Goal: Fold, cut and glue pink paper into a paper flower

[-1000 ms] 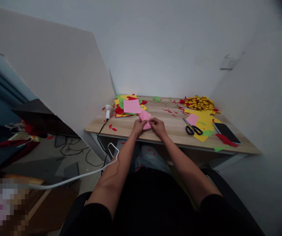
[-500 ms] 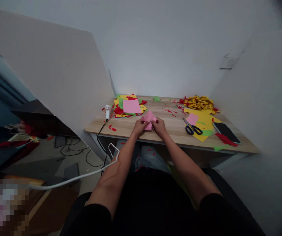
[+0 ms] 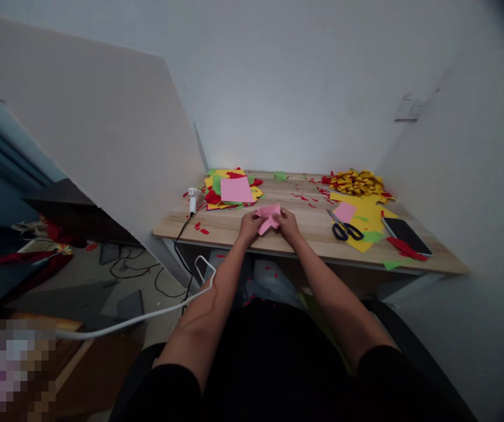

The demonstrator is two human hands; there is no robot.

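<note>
Small folded pink paper piece [image 3: 269, 217] is held just above the near edge of the light wood-grain table [image 3: 305, 234], pinched between both hands. Left hand [image 3: 251, 225] grips its left side, fingers curled shut on the paper. Right hand [image 3: 288, 224] grips the right side the same way; thumbs and fingertips meet over the paper. Paper is creased, a point sticks down-left between the hands; the exact fold shape is too small to tell.

Behind the hands, far left of the table: loose pile of yellow, red and green paper sheets [image 3: 217, 196] with a flat pink square sheet [image 3: 236, 189] on top. Just left of the pile a small white plug adapter [image 3: 193, 199], black cable running off the table edge. Red paper scraps [image 3: 307, 199] scattered across the middle.

Right of the hands, well apart: black-handled scissors [image 3: 344, 228] lying on a yellow paper sheet [image 3: 366, 214], beside a smaller pink square [image 3: 344, 211]. Far right corner: heap of yellow and red cut paper strips [image 3: 356, 183]. Near right edge: black smartphone [image 3: 407, 235], face up, a red paper strip [image 3: 404, 248] just beside it.

White cable [image 3: 146, 316] crosses below the left forearm.
</note>
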